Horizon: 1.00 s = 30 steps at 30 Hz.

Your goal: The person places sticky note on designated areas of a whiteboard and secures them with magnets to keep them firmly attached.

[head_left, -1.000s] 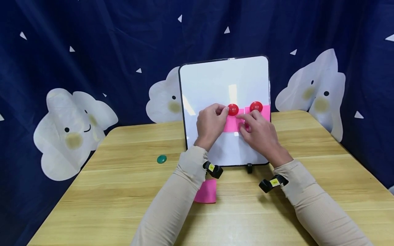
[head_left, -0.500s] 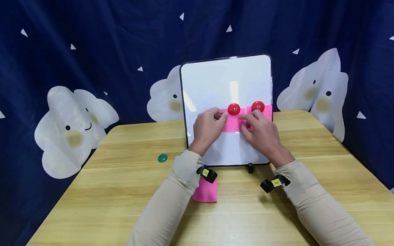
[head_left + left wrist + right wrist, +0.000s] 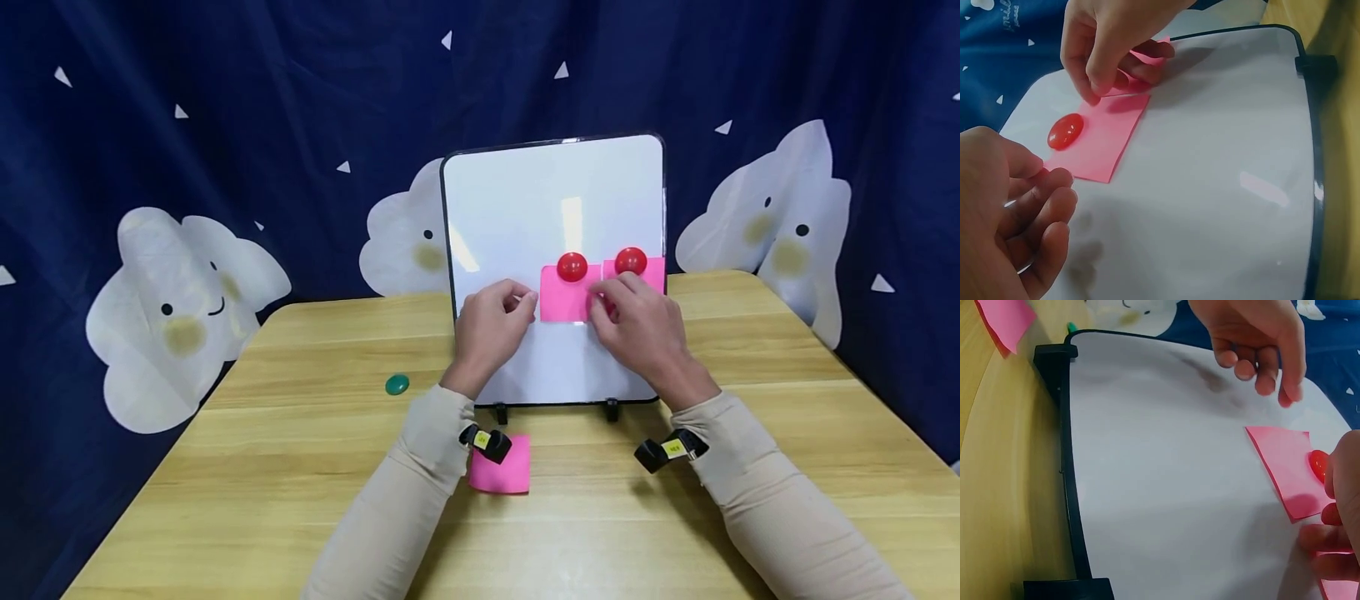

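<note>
The left hand [image 3: 491, 325] hangs just left of the left pink note [image 3: 567, 293], fingers loosely bent and holding nothing. A red magnet [image 3: 572, 267] pins that note to the white board [image 3: 525, 208]. The right hand [image 3: 637, 321] pinches the right pink note [image 3: 651, 271]. A hard pull could slide its magnet [image 3: 631, 261] off or tip the board onto the surface [image 3: 300, 467].

A: Bright, even light from above; a pale glare streak sits on the whiteboard [image 3: 551, 208].

B: Wrist views bow the board's edge, near fingers go soft, faint shadows lie under the hands.
</note>
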Tool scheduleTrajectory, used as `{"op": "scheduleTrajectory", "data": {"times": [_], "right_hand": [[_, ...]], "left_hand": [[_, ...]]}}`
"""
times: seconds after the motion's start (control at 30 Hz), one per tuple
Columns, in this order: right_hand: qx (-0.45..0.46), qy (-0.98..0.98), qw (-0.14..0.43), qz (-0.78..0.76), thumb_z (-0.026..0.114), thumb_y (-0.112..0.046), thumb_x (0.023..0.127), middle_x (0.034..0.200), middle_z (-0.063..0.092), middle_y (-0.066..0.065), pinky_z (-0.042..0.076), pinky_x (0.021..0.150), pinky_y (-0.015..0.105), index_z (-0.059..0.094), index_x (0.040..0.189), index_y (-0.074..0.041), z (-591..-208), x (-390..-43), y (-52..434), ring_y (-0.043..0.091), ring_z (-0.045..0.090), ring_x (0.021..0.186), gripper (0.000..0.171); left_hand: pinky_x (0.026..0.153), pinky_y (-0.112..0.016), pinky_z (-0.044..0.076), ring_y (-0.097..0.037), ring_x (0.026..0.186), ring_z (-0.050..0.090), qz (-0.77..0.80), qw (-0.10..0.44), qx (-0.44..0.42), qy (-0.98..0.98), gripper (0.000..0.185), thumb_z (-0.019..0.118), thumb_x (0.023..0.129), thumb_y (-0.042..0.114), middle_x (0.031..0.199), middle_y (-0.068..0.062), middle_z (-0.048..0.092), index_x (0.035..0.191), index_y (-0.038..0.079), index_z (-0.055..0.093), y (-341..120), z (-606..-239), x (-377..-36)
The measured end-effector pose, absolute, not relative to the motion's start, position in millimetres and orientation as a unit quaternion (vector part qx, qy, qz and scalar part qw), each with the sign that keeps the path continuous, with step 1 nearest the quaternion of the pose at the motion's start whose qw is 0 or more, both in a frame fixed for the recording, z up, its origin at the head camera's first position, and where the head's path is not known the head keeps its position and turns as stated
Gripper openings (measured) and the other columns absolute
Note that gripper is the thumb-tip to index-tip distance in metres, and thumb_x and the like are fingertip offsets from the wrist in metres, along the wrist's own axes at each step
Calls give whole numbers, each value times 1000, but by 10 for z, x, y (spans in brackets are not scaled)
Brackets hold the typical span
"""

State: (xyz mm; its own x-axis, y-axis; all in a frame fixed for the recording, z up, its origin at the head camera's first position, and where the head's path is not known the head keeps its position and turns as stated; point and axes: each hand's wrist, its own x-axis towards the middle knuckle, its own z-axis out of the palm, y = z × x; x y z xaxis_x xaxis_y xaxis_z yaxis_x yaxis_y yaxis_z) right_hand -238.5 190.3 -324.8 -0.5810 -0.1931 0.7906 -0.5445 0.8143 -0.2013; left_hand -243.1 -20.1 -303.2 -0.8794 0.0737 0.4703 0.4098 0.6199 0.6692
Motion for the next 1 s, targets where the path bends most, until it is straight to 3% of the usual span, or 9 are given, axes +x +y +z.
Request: {"op": "scheduleTrajectory", "data": {"times": [0.33, 0.7, 1.0], "right_hand": [[246, -843, 419, 229, 68, -8, 87, 75, 62, 7, 45, 53, 35, 73, 95, -2, -3255, -2398, 1868, 20, 54, 62, 11], [279, -848, 354, 277, 65, -6, 88, 74, 62, 3, 45, 57, 32, 74, 97, -3, -3287, -2341, 1767, 16, 52, 64, 13], [291, -865, 276, 302, 70, -9, 89, 74, 62, -2, 46, 58, 31, 75, 98, -6, -3340, -2284, 1634, 13, 52, 65, 11]], "left_hand": [[53, -33, 43, -11, 60, 56, -447, 217, -143, -856, 18, 64, 99, 30, 68, 10, 65, 90, 17, 74, -434, -3177, -2332], [54, -36, 48, -14, 59, 61, -496, 183, -164, -833, 19, 65, 99, 24, 68, 5, 65, 92, 9, 74, -596, -3300, -2276], [53, -34, 47, -13, 59, 60, -473, 179, -172, -845, 17, 65, 99, 24, 67, 6, 65, 94, 10, 74, -694, -3374, -2259]]}}
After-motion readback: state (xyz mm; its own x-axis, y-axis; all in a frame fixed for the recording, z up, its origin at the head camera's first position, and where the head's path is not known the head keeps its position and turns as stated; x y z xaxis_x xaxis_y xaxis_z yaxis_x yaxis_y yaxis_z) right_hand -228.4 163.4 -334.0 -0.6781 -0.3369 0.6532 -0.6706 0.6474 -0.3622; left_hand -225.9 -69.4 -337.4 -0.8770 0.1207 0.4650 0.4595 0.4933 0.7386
